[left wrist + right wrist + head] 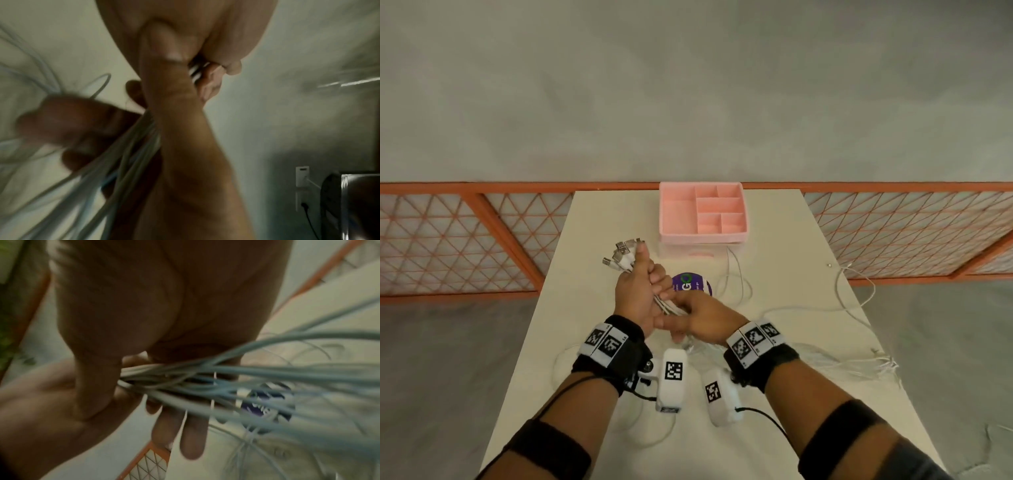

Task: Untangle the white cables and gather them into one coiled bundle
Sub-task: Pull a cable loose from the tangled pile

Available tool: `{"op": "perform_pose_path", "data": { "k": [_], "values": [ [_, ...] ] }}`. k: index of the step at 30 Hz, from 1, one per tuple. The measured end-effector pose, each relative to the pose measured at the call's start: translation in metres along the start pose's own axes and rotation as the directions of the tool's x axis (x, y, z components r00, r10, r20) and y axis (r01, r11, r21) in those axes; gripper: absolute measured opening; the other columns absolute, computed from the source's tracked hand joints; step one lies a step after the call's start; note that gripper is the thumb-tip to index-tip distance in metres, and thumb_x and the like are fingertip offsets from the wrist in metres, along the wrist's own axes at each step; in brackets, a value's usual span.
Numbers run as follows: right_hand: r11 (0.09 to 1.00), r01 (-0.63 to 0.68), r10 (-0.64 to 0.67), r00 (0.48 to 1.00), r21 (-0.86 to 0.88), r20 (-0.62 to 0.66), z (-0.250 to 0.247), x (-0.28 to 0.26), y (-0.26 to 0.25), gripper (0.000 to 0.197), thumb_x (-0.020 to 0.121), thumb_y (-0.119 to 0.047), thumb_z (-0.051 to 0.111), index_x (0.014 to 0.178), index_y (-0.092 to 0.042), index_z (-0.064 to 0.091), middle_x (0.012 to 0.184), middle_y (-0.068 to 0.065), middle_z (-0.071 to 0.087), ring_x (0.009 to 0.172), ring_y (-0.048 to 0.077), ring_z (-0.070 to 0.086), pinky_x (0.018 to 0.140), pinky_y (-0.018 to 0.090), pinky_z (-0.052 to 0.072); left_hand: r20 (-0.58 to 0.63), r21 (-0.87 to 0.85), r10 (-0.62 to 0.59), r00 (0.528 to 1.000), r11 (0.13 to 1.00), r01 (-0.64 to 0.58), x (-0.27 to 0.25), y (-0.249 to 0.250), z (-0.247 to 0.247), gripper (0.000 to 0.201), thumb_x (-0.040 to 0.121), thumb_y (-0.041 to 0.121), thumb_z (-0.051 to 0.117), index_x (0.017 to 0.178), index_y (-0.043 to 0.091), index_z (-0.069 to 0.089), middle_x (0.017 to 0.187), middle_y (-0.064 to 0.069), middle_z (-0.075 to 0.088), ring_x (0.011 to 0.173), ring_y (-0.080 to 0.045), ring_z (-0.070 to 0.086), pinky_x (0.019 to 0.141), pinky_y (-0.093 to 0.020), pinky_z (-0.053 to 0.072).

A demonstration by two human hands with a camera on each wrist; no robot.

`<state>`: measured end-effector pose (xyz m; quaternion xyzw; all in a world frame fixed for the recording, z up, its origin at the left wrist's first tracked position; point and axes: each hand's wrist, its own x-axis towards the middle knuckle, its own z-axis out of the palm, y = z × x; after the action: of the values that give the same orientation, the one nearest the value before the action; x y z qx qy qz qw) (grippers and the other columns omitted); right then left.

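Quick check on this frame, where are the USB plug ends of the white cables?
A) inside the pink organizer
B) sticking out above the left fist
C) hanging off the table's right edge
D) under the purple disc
B: the metal plug ends fan out above the left hand, which grips the white cables; the pink organizer compartments hold none of them.

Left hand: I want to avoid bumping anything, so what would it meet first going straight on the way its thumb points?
Likely the pink compartmented plastic organiser, ahead of the left hand; depth is unclear.
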<state>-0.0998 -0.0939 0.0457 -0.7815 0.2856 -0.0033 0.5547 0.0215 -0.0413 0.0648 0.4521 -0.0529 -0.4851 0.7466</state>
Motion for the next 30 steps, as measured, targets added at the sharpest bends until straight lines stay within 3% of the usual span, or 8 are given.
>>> {"op": "perform_pose_path", "data": {
  "k": [2, 9, 13, 16, 21, 25, 28, 30],
  "values": [
    [0.991, -0.047, 0.042, 0.998, -0.125, -0.044, -0.003, 0.003, 0.013, 0.032, 0.088, -0.046, 0.065, 0.076, -0.016, 0.062, 0.065, 0.002, 0.062, 0.058, 0.011, 0.057, 0.066, 0.028, 0.046, -0.018, -0.076, 0.054, 0.998, 0.996, -0.055, 0.003, 0.016, -0.006, 0.045, 0.095, 0.053, 0.053, 0.067, 0.021, 0.039, 0.054, 0.005, 0.029, 0.041, -0.007, 0.026, 0.037, -0.021, 0.028],
    [0.720, -0.390, 0.329, 0.920, -0.574, -0.213, -0.061, -0.036, 0.116, 0.020, 0.092, -0.037, 0.058, 0.092, -0.018, 0.065, 0.091, 0.003, 0.065, 0.088, 0.021, 0.065, 0.071, 0.025, 0.043, -0.077, -0.132, 0.156, 0.985, 0.977, -0.165, 0.007, 0.040, -0.032, 0.046, 0.096, 0.054, 0.051, 0.066, 0.022, 0.038, 0.052, 0.007, 0.030, 0.041, -0.007, 0.024, 0.036, -0.020, 0.024],
    [0.420, -0.650, 0.529, 0.742, -0.633, -0.411, -0.110, -0.095, 0.181, 0.043, 0.092, -0.042, 0.057, 0.125, -0.014, 0.056, 0.124, 0.005, 0.062, 0.114, 0.023, 0.060, 0.090, 0.025, 0.045, -0.123, -0.133, 0.114, 0.986, 0.983, -0.131, 0.013, 0.034, -0.055, 0.047, 0.095, 0.056, 0.051, 0.066, 0.022, 0.037, 0.051, 0.008, 0.029, 0.040, -0.006, 0.023, 0.035, -0.020, 0.022],
    [0.299, -0.804, 0.563, 0.583, -0.513, -0.586, -0.141, -0.137, 0.209, 0.040, 0.090, -0.040, 0.057, 0.120, -0.013, 0.060, 0.116, 0.006, 0.066, 0.106, 0.024, 0.064, 0.086, 0.028, 0.051, -0.145, -0.141, 0.082, 0.986, 0.985, -0.103, 0.015, 0.027, -0.064, 0.047, 0.095, 0.056, 0.051, 0.066, 0.022, 0.037, 0.050, 0.008, 0.028, 0.038, -0.006, 0.024, 0.034, -0.019, 0.022],
    [0.172, -0.838, 0.682, 0.481, -0.518, -0.551, -0.141, -0.155, 0.219, 0.035, 0.077, -0.031, 0.074, 0.109, -0.017, 0.067, 0.108, 0.005, 0.071, 0.100, 0.023, 0.068, 0.081, 0.027, 0.053, -0.064, -0.027, -0.017, 0.998, 1.000, 0.015, 0.011, -0.002, -0.043, 0.045, 0.094, 0.052, 0.055, 0.065, 0.022, 0.038, 0.051, 0.007, 0.029, 0.038, -0.006, 0.025, 0.033, -0.019, 0.022],
    [0.302, -0.760, 0.716, 0.580, -0.576, -0.388, -0.127, -0.121, 0.189, 0.057, 0.061, -0.042, 0.082, 0.111, -0.018, 0.065, 0.108, 0.004, 0.071, 0.097, 0.024, 0.068, 0.082, 0.032, 0.055, 0.053, 0.276, -0.085, 0.995, 0.959, 0.068, 0.003, -0.023, -0.030, 0.039, 0.088, 0.047, 0.064, 0.066, 0.023, 0.043, 0.055, 0.003, 0.027, 0.041, -0.009, 0.025, 0.036, -0.019, 0.022],
    [0.630, -0.612, 0.549, 0.786, -0.479, -0.284, -0.116, -0.065, 0.133, 0.058, 0.083, -0.047, 0.071, 0.131, -0.019, 0.056, 0.138, 0.005, 0.055, 0.126, 0.023, 0.053, 0.103, 0.031, 0.041, 0.079, 0.373, -0.124, 0.989, 0.924, 0.086, -0.002, -0.035, -0.024, 0.037, 0.092, 0.039, 0.064, 0.066, 0.021, 0.045, 0.055, 0.002, 0.029, 0.042, -0.009, 0.026, 0.038, -0.019, 0.023],
    [0.856, -0.375, 0.264, 0.908, -0.356, -0.324, -0.097, -0.038, 0.082, 0.049, 0.092, -0.046, 0.061, 0.132, -0.018, 0.056, 0.133, 0.001, 0.058, 0.121, 0.018, 0.055, 0.099, 0.027, 0.040, 0.096, 0.425, -0.144, 0.985, 0.901, 0.090, -0.005, -0.039, -0.021, 0.038, 0.095, 0.037, 0.062, 0.066, 0.020, 0.044, 0.054, 0.003, 0.030, 0.043, -0.010, 0.027, 0.039, -0.020, 0.024]
  ]
}}
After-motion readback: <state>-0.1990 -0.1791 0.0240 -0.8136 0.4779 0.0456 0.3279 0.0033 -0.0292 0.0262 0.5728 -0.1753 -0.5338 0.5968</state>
